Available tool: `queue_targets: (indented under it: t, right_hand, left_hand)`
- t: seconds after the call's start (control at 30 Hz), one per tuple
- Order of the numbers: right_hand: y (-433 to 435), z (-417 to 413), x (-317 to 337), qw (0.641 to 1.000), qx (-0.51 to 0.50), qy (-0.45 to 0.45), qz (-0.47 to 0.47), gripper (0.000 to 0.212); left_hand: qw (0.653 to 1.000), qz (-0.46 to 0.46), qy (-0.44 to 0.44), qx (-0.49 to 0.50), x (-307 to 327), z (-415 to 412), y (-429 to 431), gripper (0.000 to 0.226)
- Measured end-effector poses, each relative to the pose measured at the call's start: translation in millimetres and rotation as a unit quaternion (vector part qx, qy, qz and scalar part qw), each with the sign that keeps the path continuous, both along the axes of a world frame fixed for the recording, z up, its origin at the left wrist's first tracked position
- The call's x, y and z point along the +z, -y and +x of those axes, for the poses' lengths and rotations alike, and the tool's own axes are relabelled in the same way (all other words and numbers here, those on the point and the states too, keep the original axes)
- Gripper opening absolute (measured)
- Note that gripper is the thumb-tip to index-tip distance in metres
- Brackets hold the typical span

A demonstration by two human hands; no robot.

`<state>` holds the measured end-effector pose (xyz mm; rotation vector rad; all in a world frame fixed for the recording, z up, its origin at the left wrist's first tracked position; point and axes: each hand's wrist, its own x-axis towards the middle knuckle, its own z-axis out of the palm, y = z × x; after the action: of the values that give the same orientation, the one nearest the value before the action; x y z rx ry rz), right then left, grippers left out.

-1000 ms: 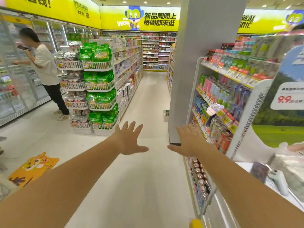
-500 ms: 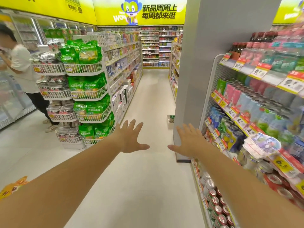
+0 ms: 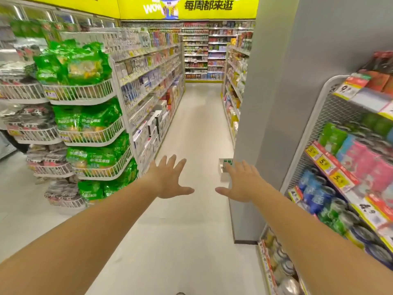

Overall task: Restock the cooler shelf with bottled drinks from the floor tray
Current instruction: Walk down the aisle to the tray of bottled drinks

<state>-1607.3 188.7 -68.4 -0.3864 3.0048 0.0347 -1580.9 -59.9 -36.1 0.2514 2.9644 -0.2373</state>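
Observation:
Both my arms reach forward over a shop aisle. My left hand [image 3: 168,178] is spread flat, palm down, with nothing in it. My right hand [image 3: 242,184] is spread the same way and holds nothing. Just beyond my right fingertips a low white floor tray [image 3: 223,173] with green-capped bottles [image 3: 228,161] stands on the floor beside the grey pillar; my right hand partly covers it. Glass cooler doors [image 3: 12,13] show blurred at the far upper left.
The grey pillar [image 3: 274,103] stands on the right, and a wire shelf of canned drinks [image 3: 344,188] sits in front of it. A curved rack of green snack bags [image 3: 89,116] juts out on the left. The pale floor aisle [image 3: 197,124] runs ahead between long shelves.
The view has moved forward and turned right down the aisle. The person by the coolers has slipped out of sight on the left. Both hands stay spread and empty.

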Motion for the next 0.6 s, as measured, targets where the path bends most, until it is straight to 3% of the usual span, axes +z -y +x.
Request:
queue_targets:
  t: [0.6]
  right_hand:
    - [37.6,-536.4,-65.7,0.996,-0.064,0.030,-0.055,0.093]
  left_hand:
    - [0.998,-0.031,0.023,-0.055,-49.6,-551.3,33.3,0.105]
